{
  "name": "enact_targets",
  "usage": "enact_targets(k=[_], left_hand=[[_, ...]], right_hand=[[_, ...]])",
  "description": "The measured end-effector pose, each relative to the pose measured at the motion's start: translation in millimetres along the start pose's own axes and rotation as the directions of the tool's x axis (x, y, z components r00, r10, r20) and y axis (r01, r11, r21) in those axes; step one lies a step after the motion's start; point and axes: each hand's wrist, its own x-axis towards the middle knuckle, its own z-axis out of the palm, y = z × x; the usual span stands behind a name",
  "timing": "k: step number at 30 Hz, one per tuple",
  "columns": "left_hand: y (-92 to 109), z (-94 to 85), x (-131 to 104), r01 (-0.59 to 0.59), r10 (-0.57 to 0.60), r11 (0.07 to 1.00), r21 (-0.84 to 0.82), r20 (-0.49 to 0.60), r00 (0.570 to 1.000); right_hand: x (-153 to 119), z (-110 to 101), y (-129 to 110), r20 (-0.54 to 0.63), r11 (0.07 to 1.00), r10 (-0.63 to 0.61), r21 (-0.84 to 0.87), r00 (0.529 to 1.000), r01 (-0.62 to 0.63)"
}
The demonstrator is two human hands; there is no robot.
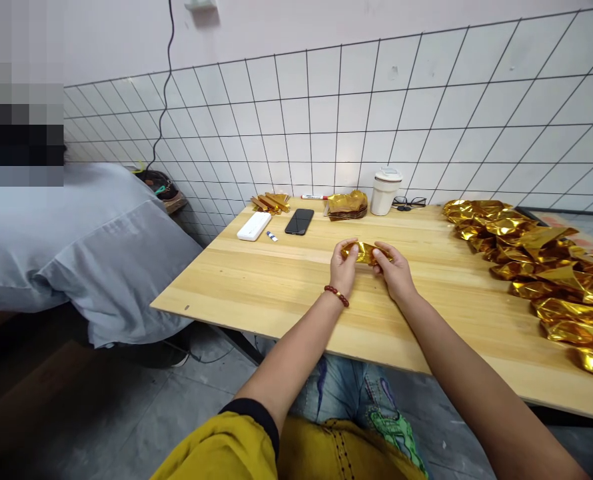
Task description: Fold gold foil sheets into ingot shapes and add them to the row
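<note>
Between my two hands is a piece of shiny gold foil paper (364, 253), held just above the wooden table (276, 280). My left hand (344, 263), with a dark red bead bracelet at the wrist, pinches its left end. On the right end, the thumb and fingers of my right hand (394, 267) are closed. Fingers cover both ends of the foil, so its full shape is hidden. Beyond my hands, a stack of gold foil sheets (347, 205) lies near the wall. Folded gold foil pieces (536, 257) lie in a long overlapping row on the right.
Along the back stand a white lidded cup (386, 191), eyeglasses (409, 203), a red-and-white marker (314, 197) and gold foil strips (270, 203). A black phone (299, 222), a white power bank (254, 227) and a small blue-and-white item (272, 236) lie left. A person in grey (101, 247) sits left.
</note>
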Motion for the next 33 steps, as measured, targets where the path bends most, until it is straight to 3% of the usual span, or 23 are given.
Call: enact_targets(k=[5,15,21,23,28,33], left_hand=[[-3.0,2.9,-5.6,0.023,-0.037,0.994,0.104,0.139,0.990],[-7.8,-2.1,-6.7,0.015,-0.086,0.952,0.306,0.220,0.972],[-13.0,-3.3,-7.1,0.034,-0.114,0.968,0.248,0.314,0.943],[-13.1,-3.0,-5.7,0.099,-0.154,0.975,0.198,0.287,0.946],[-7.6,-3.2,-0.2,0.193,-0.201,0.977,0.090,0.081,0.976],[-4.8,-3.5,-3.0,0.153,-0.173,0.977,0.148,0.131,0.976]], right_hand=[[6.1,-3.1,-1.5,-0.143,0.989,-0.061,0.125,0.988,0.079],[6.8,-6.6,2.8,-0.180,0.990,-0.136,0.011,0.974,0.141],[8.3,-8.4,-6.4,-0.230,0.986,-0.106,0.098,0.967,0.132],[7.5,-8.1,-6.3,-0.197,0.991,-0.094,0.072,0.976,0.110],[3.8,-5.9,2.3,-0.110,0.988,-0.134,-0.087,0.985,0.124],[4.1,-7.9,8.3,-0.092,0.967,-0.190,-0.188,0.977,0.170]])
